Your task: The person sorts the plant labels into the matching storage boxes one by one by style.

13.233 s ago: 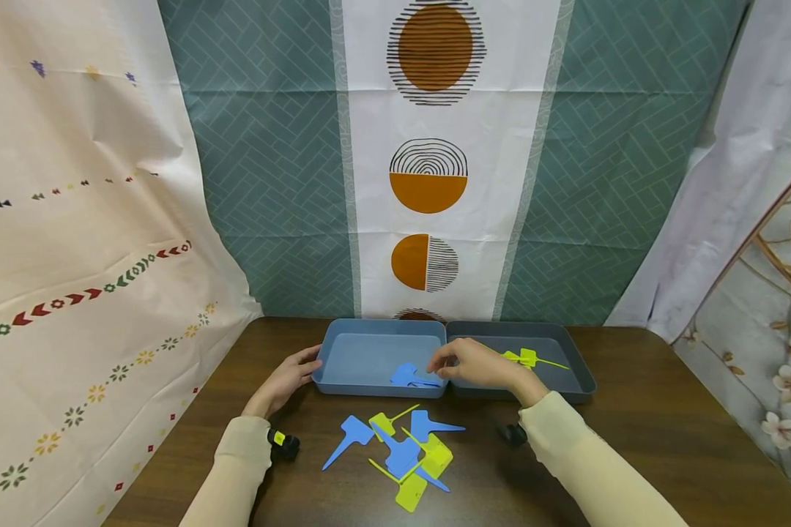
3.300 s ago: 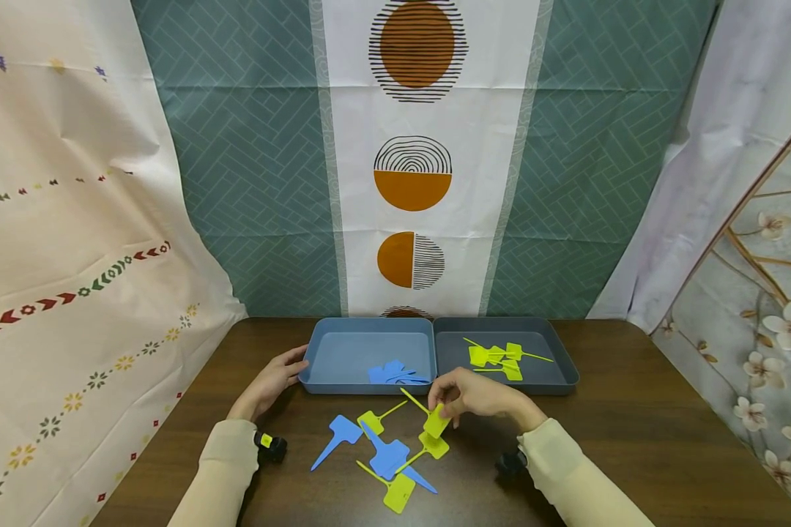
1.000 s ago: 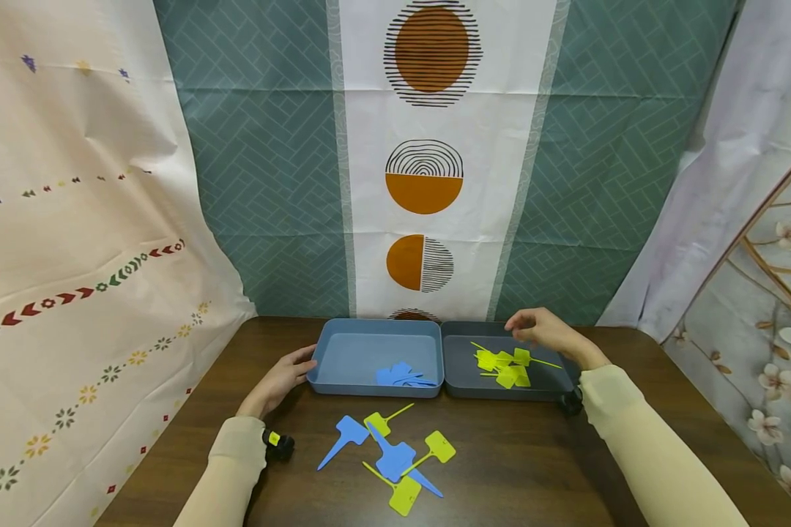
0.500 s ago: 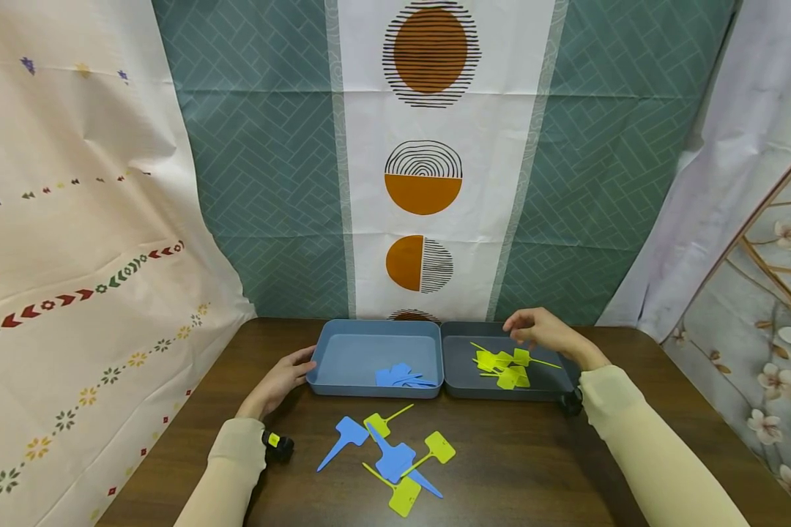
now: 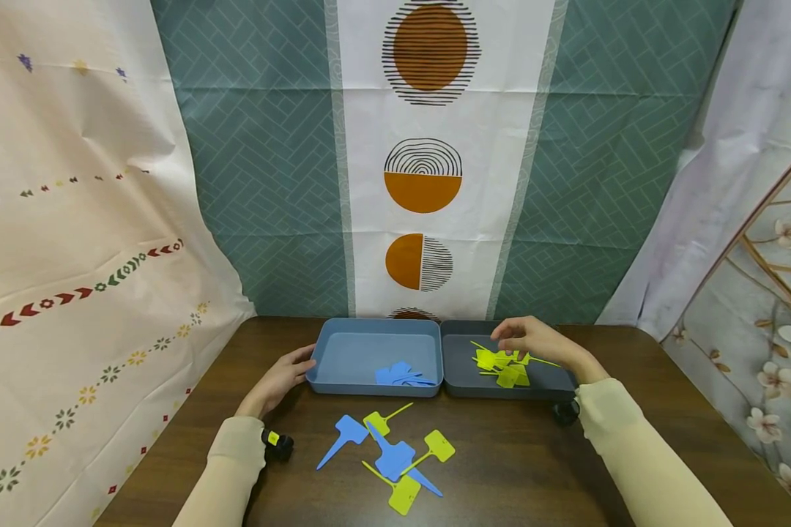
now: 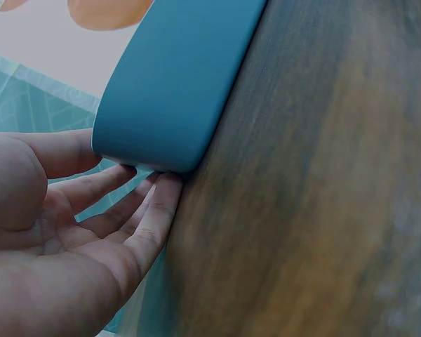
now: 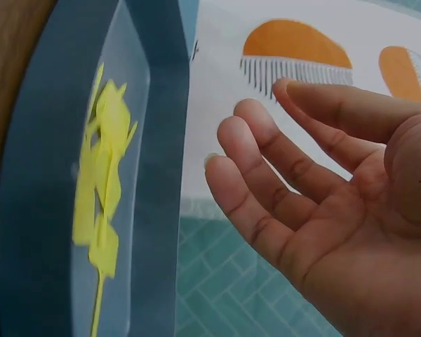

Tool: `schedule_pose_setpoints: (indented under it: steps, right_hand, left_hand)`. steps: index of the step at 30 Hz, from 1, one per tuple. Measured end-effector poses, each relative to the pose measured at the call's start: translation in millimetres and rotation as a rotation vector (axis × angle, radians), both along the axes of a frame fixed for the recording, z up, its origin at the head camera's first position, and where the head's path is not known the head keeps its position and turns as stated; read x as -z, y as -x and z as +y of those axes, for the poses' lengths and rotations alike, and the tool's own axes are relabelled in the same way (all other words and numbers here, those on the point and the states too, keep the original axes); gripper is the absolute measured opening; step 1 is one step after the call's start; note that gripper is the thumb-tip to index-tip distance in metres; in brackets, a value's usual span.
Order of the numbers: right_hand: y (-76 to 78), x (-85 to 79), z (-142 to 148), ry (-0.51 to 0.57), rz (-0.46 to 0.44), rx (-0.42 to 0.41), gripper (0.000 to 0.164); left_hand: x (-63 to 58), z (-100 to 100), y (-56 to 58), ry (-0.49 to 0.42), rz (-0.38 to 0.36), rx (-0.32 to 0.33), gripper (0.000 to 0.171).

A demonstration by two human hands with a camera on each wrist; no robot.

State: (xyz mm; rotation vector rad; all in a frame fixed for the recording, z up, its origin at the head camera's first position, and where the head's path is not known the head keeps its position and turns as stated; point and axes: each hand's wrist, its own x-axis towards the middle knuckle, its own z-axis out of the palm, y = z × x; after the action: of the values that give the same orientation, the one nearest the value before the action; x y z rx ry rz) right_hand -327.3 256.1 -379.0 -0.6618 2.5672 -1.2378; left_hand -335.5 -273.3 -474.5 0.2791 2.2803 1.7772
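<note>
My left hand [image 5: 280, 380] touches the left end of a light blue tray [image 5: 356, 348]. In the left wrist view its fingertips lie against the tray's end wall [image 6: 151, 119], with the thumb near the rim. My right hand [image 5: 542, 342] hovers over a dark grey tray [image 5: 459, 369], fingers loosely bent and nothing between them. Yellow plant labels [image 5: 515, 377] lie heaped in that grey tray; the right wrist view shows these labels [image 7: 107, 175] beside the hand. Several blue plant labels [image 5: 395, 376] overlap in the blue tray.
Loose on the brown table [image 5: 514, 468], in front of the trays, are blue labels [image 5: 348, 430] and yellow labels [image 5: 440, 445], some overlapping. The trays stand side by side before a patterned curtain [image 5: 264, 183]. Cloths hang at both sides.
Labels have left the table pile for the trays since the oldest frame. The right hand let go of a yellow label over the grey tray, then shifted slightly left and down. The left hand stayed.
</note>
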Motion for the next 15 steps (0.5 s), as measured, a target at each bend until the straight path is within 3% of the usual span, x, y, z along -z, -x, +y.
schedule_pose_setpoints:
  steps: [15]
  right_hand:
    - [-27.2,19.9,-37.2,0.069,-0.022,-0.195,0.028]
  left_hand:
    - [0.6,0.9,0.4,-0.009,0.005,-0.008,0.056]
